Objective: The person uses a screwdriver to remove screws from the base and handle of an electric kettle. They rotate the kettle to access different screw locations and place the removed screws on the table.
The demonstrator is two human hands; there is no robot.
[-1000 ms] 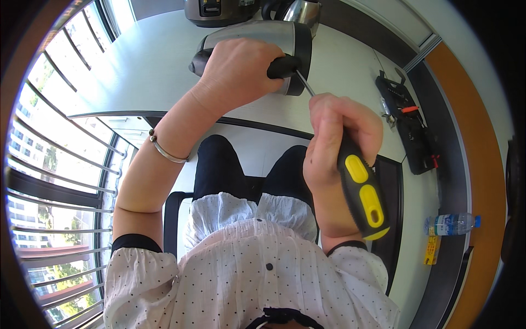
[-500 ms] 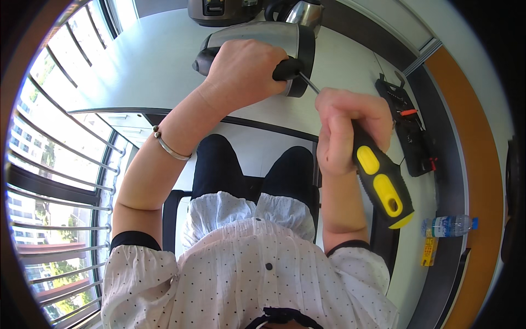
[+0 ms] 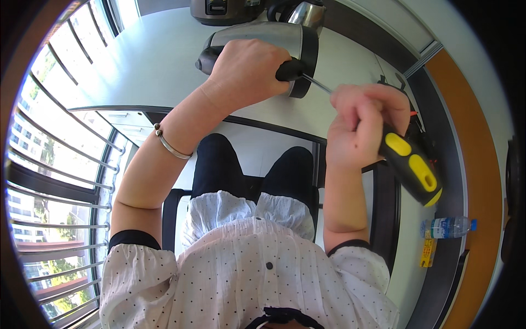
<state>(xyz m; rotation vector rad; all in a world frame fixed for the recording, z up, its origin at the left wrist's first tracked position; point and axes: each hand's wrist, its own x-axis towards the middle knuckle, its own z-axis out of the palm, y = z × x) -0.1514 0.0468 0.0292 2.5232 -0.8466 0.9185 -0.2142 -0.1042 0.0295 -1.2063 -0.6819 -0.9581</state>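
A silver kettle (image 3: 263,34) with a black rim lies on its side on the pale table in front of me. My left hand (image 3: 246,67) is wrapped around its black handle (image 3: 289,70), whose end sticks out past my fingers. To the right, my right hand (image 3: 364,123) holds a screwdriver (image 3: 411,164) with a thick black and yellow grip. Its thin metal shaft points left and meets the end of the kettle handle; the exact tip and any screw there cannot be made out. Part of the screwdriver grip is hidden in my fingers.
Behind the kettle stand a brown-grey appliance (image 3: 226,12) and another steel kettle (image 3: 308,15). A black tool pouch (image 3: 426,143) lies on the right, partly hidden by my hand. Nearer are a water bottle (image 3: 449,227) and a yellow box (image 3: 428,253). Barred windows line the left.
My right hand and the screwdriver have moved right, and the screwdriver grip has swung up and outward. The left hand and kettle have shifted very slightly right, the grip unchanged.
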